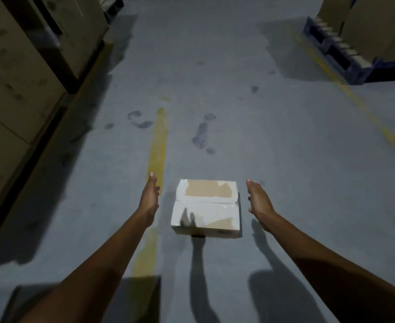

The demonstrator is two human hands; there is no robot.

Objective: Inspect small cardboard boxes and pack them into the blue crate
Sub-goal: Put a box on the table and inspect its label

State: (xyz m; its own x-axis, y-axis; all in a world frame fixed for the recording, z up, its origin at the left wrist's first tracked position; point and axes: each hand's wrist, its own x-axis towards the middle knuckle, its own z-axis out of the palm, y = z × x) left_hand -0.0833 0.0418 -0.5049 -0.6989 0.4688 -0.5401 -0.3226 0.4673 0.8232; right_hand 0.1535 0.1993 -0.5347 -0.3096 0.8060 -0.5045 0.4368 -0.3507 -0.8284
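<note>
The dark print on the stacked cartons (10, 78) along the left wall is too blurred to read. The box (206, 206) shows no legible marking.

Box: small, flat, rectangular cardboard. Most of its skin is white; patches of bare brown board show on the top face, the largest on the far half. Glossy clear tape runs across the middle seam and catches the light. It sits on the floor (273, 141), just right of the yellow line (159, 141) and directly between the two hands.

Floor: smooth grey concrete, marked with dark, footprint-like stains beyond the box. The yellow line is worn and patchy. A second, thinner yellow line runs diagonally at the right.

Left hand (148, 199): open, fingers straight and together, palm turned inward toward the box, held just beside its left edge — not touching, holding nothing.

Right hand (258, 201): open in the same way, palm facing the box's right edge, near it but apart, holding nothing.

Both forearms are bare and extended forward. Their shadows fall on the floor, and a finger-shaped shadow lies on the near half of the box's top.

A blue slatted pallet (338, 52) stands at the far right, carrying more brown cartons (373, 26).
</note>
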